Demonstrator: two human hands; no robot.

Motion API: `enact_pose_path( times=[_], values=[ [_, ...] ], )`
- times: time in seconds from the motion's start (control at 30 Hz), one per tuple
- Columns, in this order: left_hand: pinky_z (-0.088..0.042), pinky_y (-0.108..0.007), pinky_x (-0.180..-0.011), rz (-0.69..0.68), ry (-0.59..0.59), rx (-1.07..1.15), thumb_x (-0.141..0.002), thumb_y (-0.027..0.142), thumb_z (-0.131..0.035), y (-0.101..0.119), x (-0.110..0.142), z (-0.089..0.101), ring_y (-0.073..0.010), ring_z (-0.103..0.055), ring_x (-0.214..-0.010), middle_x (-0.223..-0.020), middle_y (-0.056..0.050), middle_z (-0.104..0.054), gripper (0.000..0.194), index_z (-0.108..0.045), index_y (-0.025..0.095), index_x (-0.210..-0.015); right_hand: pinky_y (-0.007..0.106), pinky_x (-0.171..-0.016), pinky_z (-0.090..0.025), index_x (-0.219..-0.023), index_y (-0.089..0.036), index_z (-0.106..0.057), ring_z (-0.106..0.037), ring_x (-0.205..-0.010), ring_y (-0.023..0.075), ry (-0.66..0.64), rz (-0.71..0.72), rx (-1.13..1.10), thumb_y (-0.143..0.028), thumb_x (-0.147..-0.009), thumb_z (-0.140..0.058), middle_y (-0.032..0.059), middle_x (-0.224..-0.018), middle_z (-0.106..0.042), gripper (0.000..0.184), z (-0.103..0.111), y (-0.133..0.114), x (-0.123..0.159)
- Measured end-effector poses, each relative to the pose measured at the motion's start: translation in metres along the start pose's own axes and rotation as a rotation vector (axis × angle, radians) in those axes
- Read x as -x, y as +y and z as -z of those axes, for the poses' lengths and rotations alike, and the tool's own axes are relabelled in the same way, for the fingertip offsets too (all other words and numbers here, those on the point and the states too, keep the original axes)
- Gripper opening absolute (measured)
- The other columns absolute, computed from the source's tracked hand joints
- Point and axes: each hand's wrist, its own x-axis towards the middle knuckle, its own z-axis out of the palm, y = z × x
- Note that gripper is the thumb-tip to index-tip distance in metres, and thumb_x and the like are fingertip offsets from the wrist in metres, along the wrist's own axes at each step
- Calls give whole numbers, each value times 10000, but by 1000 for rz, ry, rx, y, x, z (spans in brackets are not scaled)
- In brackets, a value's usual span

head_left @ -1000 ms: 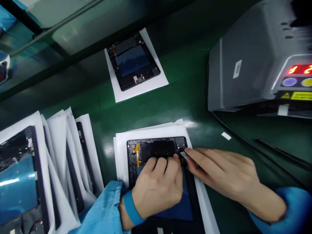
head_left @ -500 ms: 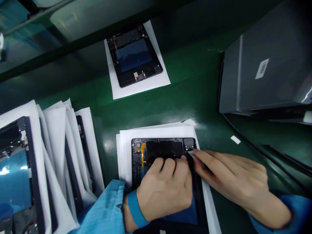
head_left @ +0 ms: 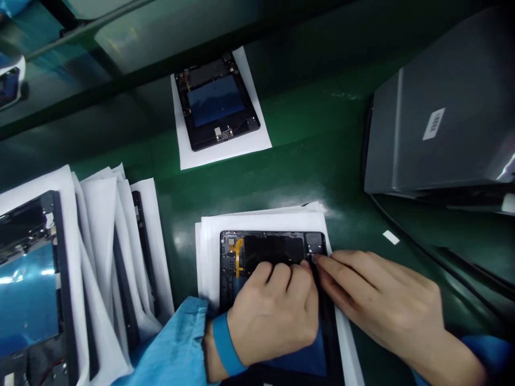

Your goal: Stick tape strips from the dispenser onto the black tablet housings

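Observation:
An opened black tablet frame (head_left: 273,247) lies on white paper sheets (head_left: 209,252) on the green bench. My left hand (head_left: 277,311) rests fisted on its middle, knuckles pressing down on the black inner panel. My right hand (head_left: 378,300) lies flat from the right, its fingertips pressed on the frame's upper right corner beside a small square module (head_left: 316,242). The small white strip seen earlier is hidden under the fingertips. An orange flex cable (head_left: 237,251) shows at the frame's upper left.
A second opened tablet (head_left: 217,104) on white paper lies farther back. A stack of tablets interleaved with paper (head_left: 80,268) fills the left. A grey machine (head_left: 442,123) stands at right, with a cable (head_left: 434,252) and a small white label (head_left: 391,237) on the bench.
My right fingertips moved down onto the frame's corner, covering the small white strip that showed before. My left hand stays put. The view shifted slightly left.

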Motion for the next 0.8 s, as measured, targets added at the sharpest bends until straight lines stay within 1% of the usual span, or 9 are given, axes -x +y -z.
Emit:
enact_pose_path(
  times=[0.1,0.27,0.4,0.43,0.5,0.6,0.63,0.7,0.8],
  values=[
    [-398,-323,-569,7,-3,-3,-938,104,-430,0,-1,0,-166,-549,-690,-815,-63,-586,296,-647,22,-1122,292,-610,-428,-939,-121,-671,-565,-665,136,-50,36,27,-92,-870,-614,37,-810,-674,94,4,-1,0],
    [-401,-337,-567,1,-49,-9,-941,107,-418,1,1,-2,-175,-541,-674,-788,-47,-559,296,-634,21,-1123,352,-616,-429,-1105,-84,-672,-531,-650,177,-209,113,214,-39,-875,-457,62,-778,-642,318,12,-15,0],
    [-420,-350,-573,-30,-50,-48,-900,102,-475,-2,2,-4,-200,-554,-685,-830,-66,-583,312,-605,11,-1168,339,-676,-487,-1197,-109,-635,-586,-743,186,-215,54,131,-183,-913,-480,89,-931,-677,332,15,-15,15],
    [-425,-354,-579,-31,-40,-61,-883,95,-496,-3,2,-4,-205,-556,-688,-833,-69,-590,321,-603,11,-1173,332,-722,-506,-1211,-124,-621,-610,-803,187,-169,26,94,-215,-923,-494,93,-990,-685,328,18,-8,22],
    [-437,-360,-596,-40,-18,-83,-856,74,-529,-7,2,-6,-213,-562,-695,-833,-68,-597,335,-604,17,-1177,336,-797,-527,-1256,-146,-581,-636,-909,201,3,-67,127,-217,-903,-572,102,-1066,-687,360,30,16,42],
    [-448,-363,-609,-70,22,-107,-852,60,-534,-11,1,-7,-214,-571,-699,-823,-61,-601,322,-609,27,-1163,352,-771,-531,-1300,-158,-560,-660,-896,247,313,-246,465,-167,-816,-701,136,-1021,-698,504,58,67,73],
    [-450,-362,-607,-77,36,-115,-861,65,-525,-11,0,-7,-211,-572,-694,-816,-58,-601,308,-612,30,-1154,350,-757,-526,-1278,-151,-584,-668,-875,260,355,-262,569,-176,-807,-715,151,-1005,-703,490,68,85,80],
    [-454,-355,-607,-78,72,-128,-885,82,-503,-13,-2,-7,-201,-572,-684,-804,-51,-603,276,-617,44,-1133,324,-734,-517,-1198,-151,-651,-683,-849,259,336,-250,661,-203,-820,-709,155,-993,-714,386,83,117,86],
    [-458,-333,-608,-67,90,-133,-908,106,-485,-12,-6,-4,-187,-579,-683,-796,-41,-610,242,-624,74,-1104,252,-702,-504,-1012,-208,-739,-690,-786,187,287,-212,637,-212,-853,-674,87,-943,-734,171,97,147,81]
  ],
)
